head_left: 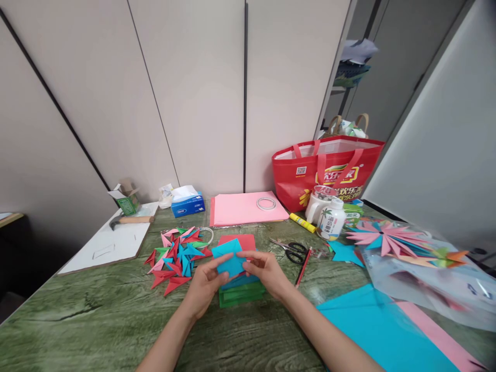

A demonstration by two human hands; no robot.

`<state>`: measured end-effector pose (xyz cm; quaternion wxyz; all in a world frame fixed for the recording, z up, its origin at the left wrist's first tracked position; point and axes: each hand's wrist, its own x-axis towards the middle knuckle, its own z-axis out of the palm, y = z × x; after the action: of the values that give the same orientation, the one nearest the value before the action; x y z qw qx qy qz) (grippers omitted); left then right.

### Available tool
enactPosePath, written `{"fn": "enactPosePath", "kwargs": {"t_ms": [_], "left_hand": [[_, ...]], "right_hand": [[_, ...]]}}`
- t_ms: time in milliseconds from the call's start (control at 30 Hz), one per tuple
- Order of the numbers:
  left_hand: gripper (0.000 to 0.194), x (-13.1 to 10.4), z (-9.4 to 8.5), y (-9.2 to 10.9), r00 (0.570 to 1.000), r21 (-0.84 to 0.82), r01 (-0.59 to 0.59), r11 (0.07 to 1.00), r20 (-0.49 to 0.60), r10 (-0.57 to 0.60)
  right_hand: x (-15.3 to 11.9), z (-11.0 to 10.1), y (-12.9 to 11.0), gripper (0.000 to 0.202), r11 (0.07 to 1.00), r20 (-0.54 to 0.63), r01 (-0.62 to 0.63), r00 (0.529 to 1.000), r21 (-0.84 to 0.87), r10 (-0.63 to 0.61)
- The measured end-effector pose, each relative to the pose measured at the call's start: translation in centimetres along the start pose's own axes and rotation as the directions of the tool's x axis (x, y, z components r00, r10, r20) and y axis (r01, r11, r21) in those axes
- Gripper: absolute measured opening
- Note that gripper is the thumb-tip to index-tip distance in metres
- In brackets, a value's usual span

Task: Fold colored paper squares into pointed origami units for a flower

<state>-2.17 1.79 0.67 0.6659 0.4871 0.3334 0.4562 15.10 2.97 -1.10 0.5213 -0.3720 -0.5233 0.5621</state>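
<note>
A small blue paper square [231, 261] is held up between both hands above the table's middle. My left hand [205, 284] pinches its left side between thumb and fingers. On the right side, my right hand [265, 269] grips the paper's edge with thumb and index finger. Beneath the hands lie stacked folded papers, with green ones [242, 295] nearest, blue above them and a red one [248, 242] at the back. To the left is a pile of folded red, blue, pink and green paper pieces [180, 258].
Scissors [290, 250], a red pencil [303, 267] and a yellow glue stick [302, 222] lie right of the hands. Pink sheets [236, 209] are behind. Blue paper [383, 330] covers the front right. A hammer [132, 219] rests on a white board [96, 243] at left.
</note>
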Motion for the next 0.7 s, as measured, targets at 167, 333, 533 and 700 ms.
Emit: {"fn": "enactPosePath", "kwargs": {"t_ms": [167, 333, 533, 700], "left_hand": [[0.041, -0.02, -0.04, 0.29, 0.995, 0.043, 0.018, 0.999, -0.095, -0.014], [0.043, 0.02, -0.18, 0.53, 0.991, 0.028, -0.018, 0.999, -0.130, 0.021], [0.042, 0.10, -0.31, -0.09, 0.993, 0.040, -0.009, 0.999, -0.121, 0.014], [0.041, 0.05, -0.08, -0.16, 0.994, -0.057, 0.023, 0.998, -0.108, -0.029]], "right_hand": [[0.10, -0.16, 0.00, 0.031, 0.980, 0.021, -0.056, 0.998, 0.189, 0.053], [0.20, 0.05, -0.01, 0.032, 0.953, -0.041, -0.082, 0.994, 0.292, 0.098], [0.04, 0.40, 0.36, 0.033, 0.978, -0.070, -0.091, 0.992, 0.188, 0.106], [-0.06, 0.27, 0.19, 0.032, 0.974, -0.029, -0.061, 0.997, 0.217, 0.069]]}}
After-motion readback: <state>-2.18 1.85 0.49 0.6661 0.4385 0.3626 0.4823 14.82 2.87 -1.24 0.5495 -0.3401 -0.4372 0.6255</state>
